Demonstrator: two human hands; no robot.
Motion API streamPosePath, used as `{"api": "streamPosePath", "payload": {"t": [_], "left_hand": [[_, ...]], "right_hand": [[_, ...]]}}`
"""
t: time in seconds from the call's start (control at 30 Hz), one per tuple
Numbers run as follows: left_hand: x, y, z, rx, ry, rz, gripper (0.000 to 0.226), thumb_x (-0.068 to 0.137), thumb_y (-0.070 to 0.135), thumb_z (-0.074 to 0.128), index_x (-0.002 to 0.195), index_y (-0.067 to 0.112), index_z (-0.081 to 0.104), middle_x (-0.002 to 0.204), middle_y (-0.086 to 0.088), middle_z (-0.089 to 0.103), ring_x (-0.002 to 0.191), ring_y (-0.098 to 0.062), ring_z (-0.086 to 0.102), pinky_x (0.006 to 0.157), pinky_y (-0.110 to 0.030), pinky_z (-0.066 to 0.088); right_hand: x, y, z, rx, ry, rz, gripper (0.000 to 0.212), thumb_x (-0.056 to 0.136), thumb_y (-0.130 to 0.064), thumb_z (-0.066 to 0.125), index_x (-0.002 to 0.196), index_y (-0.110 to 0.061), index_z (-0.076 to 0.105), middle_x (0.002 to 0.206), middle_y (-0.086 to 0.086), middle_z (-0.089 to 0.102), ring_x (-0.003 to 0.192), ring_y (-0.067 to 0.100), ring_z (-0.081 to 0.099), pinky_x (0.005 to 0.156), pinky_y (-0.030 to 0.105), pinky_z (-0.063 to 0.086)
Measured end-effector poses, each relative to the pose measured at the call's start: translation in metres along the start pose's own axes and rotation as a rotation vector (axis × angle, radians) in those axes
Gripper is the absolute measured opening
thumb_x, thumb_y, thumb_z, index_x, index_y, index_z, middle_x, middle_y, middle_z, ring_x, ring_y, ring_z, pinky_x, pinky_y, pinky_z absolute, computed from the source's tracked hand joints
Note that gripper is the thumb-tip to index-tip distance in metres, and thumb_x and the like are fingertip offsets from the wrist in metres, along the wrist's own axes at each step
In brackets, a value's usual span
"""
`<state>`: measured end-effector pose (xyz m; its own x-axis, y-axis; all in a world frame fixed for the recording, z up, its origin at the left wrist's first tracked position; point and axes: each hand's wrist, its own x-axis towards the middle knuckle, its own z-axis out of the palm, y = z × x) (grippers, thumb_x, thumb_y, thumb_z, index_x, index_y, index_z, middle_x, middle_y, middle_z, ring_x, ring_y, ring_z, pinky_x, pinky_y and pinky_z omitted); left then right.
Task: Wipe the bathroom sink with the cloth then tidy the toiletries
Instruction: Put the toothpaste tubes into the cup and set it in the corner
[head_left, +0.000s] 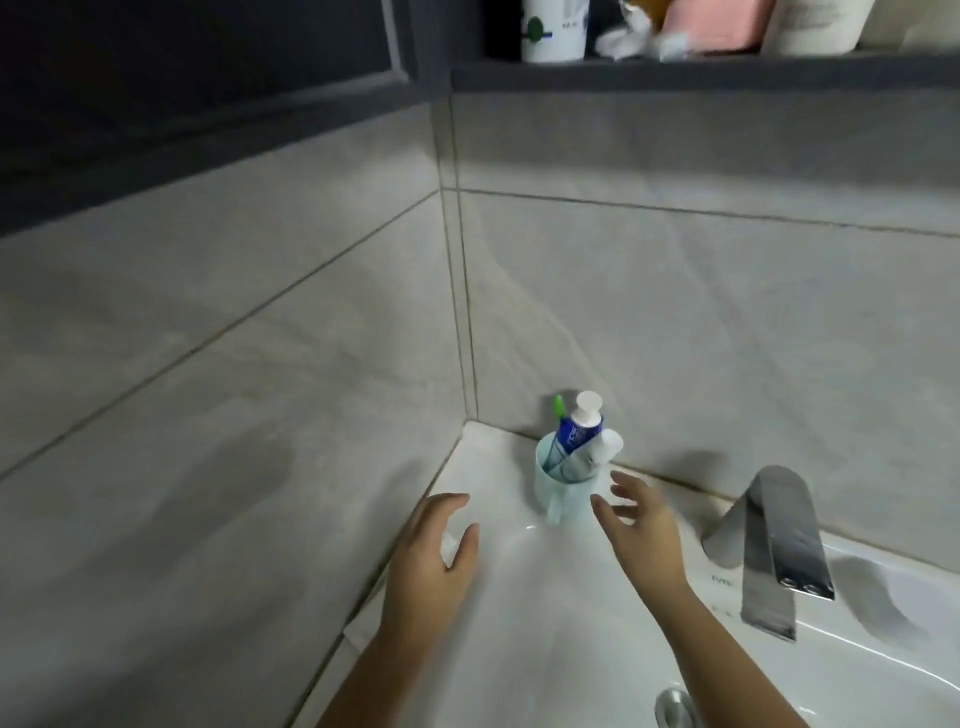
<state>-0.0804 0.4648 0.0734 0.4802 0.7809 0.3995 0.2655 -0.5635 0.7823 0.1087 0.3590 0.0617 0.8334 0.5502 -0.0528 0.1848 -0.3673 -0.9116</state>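
A: Right hand (636, 525) first: spread wide, fingers apart, gripping nothing. Just short of the cup (563, 486), thumb almost at its wall; cannot tell whether touching.

B: And the left hand (436, 551)?

A: Loosely curved, apparently holding nothing, low over the edge of the sink (519, 623). Cup ahead of both hands, between them, nearer the right.

B: Any cloth?

A: None in view. With both hands reaching cupward, probably on to the tidying.

B: Risks from here?

A: Tipping, mostly. Tall, top-heavy load: blue toothpaste (576, 431) standing cap-up, a second pale tube (605, 449) leaning out toward the right hand, a green toothbrush (559, 406) behind. Could topple from a sideways knock by those spread fingers, or skid on slick, possibly wet ceramic. Might also swing and shed its tubes if lifted by the small handle alone.

B: Materials?

A: Thin, translucent, pale-blue plastic; round, slightly tapered, handle turned toward the hands. Soft crimped tubes, hard white caps. Smooth white glazed basin beneath both palms. Outward of the right hand, a flat brushed-metal tap (774, 540), folded like a ribbon. Back by the right forearm, a round metal drain (675, 701). Past the fingertips, matte grey tiles (675, 338) meeting in a corner, thin grout lines. High above, a dark shelf (675, 73) with blurred bottles.
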Motion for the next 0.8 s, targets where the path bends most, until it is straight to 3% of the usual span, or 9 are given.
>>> {"api": "streamPosePath", "payload": {"t": [0.1, 0.2, 0.27, 0.33, 0.43, 0.53, 0.67, 0.73, 0.8], "left_hand": [[-0.006, -0.020, 0.000, 0.013, -0.003, -0.092, 0.042, 0.079, 0.038, 0.047, 0.103, 0.007, 0.064, 0.101, 0.009, 0.058, 0.097, 0.000, 0.053, 0.088, -0.006, 0.036], [-0.003, -0.033, 0.002, 0.041, -0.030, -0.147, 0.038, 0.081, 0.032, 0.052, 0.103, 0.004, 0.065, 0.099, 0.011, 0.056, 0.096, 0.004, 0.050, 0.085, 0.002, 0.031], [0.001, -0.037, 0.003, 0.053, -0.043, -0.176, 0.034, 0.080, 0.026, 0.055, 0.104, 0.004, 0.064, 0.098, 0.013, 0.054, 0.092, 0.004, 0.052, 0.082, 0.005, 0.029], [0.004, -0.040, 0.003, 0.071, -0.057, -0.176, 0.040, 0.081, 0.034, 0.051, 0.105, 0.004, 0.064, 0.099, 0.011, 0.054, 0.091, 0.002, 0.052, 0.081, 0.007, 0.028], [0.006, -0.052, 0.002, 0.115, -0.068, -0.159, 0.052, 0.084, 0.045, 0.044, 0.106, 0.003, 0.064, 0.101, 0.006, 0.055, 0.093, 0.004, 0.049, 0.083, 0.007, 0.027], [0.003, -0.066, -0.002, 0.127, -0.071, -0.203, 0.060, 0.085, 0.057, 0.042, 0.108, 0.005, 0.063, 0.105, -0.001, 0.060, 0.097, -0.002, 0.052, 0.086, 0.000, 0.034], [0.000, -0.078, -0.010, 0.150, -0.065, -0.255, 0.050, 0.082, 0.045, 0.043, 0.110, 0.009, 0.063, 0.108, -0.005, 0.062, 0.100, -0.018, 0.059, 0.086, -0.033, 0.050], [0.001, -0.080, -0.014, 0.171, -0.066, -0.256, 0.053, 0.081, 0.045, 0.042, 0.111, 0.007, 0.063, 0.108, -0.005, 0.063, 0.101, -0.019, 0.059, 0.085, -0.033, 0.049], [0.000, -0.081, -0.016, 0.186, -0.072, -0.256, 0.055, 0.080, 0.044, 0.041, 0.110, 0.004, 0.063, 0.108, -0.006, 0.064, 0.100, -0.018, 0.058, 0.084, -0.025, 0.045]], "right_hand": [[0.008, 0.007, 0.022, 0.047, 0.014, 0.083, 0.057, 0.082, -0.026, 0.068, 0.132, -0.016, 0.043, 0.130, 0.002, 0.051, 0.095, 0.020, 0.059, 0.079, 0.028, 0.043], [0.020, 0.011, 0.038, 0.146, 0.028, 0.148, 0.067, 0.082, -0.025, 0.068, 0.139, -0.018, 0.035, 0.138, -0.001, 0.044, 0.100, 0.013, 0.053, 0.085, 0.027, 0.040], [0.029, 0.017, 0.045, 0.218, 0.007, 0.163, 0.066, 0.080, -0.025, 0.070, 0.136, -0.026, 0.036, 0.131, -0.005, 0.046, 0.108, 0.013, 0.050, 0.092, 0.038, 0.046], [0.036, 0.022, 0.050, 0.270, -0.037, 0.199, 0.061, 0.079, -0.023, 0.071, 0.130, -0.034, 0.039, 0.121, -0.010, 0.046, 0.104, 0.017, 0.052, 0.084, 0.046, 0.052], [0.045, 0.027, 0.058, 0.269, -0.067, 0.202, 0.066, 0.077, -0.024, 0.073, 0.132, -0.030, 0.040, 0.123, -0.005, 0.048, 0.097, 0.016, 0.053, 0.072, 0.041, 0.055], [0.051, 0.022, 0.074, 0.245, -0.114, 0.171, 0.069, 0.077, -0.027, 0.073, 0.135, -0.030, 0.037, 0.125, -0.002, 0.048, 0.101, 0.018, 0.053, 0.067, 0.035, 0.054], [0.061, 0.011, 0.103, 0.273, -0.163, 0.177, 0.069, 0.079, -0.027, 0.071, 0.138, -0.028, 0.034, 0.134, 0.002, 0.047, 0.102, 0.017, 0.050, 0.067, 0.033, 0.053], [0.065, 0.006, 0.115, 0.284, -0.183, 0.172, 0.067, 0.080, -0.029, 0.070, 0.137, -0.028, 0.035, 0.134, 0.003, 0.048, 0.101, 0.018, 0.051, 0.065, 0.031, 0.052], [0.068, 0.002, 0.124, 0.285, -0.200, 0.159, 0.066, 0.080, -0.030, 0.069, 0.137, -0.027, 0.035, 0.134, 0.003, 0.049, 0.102, 0.018, 0.051, 0.065, 0.030, 0.052]]}}
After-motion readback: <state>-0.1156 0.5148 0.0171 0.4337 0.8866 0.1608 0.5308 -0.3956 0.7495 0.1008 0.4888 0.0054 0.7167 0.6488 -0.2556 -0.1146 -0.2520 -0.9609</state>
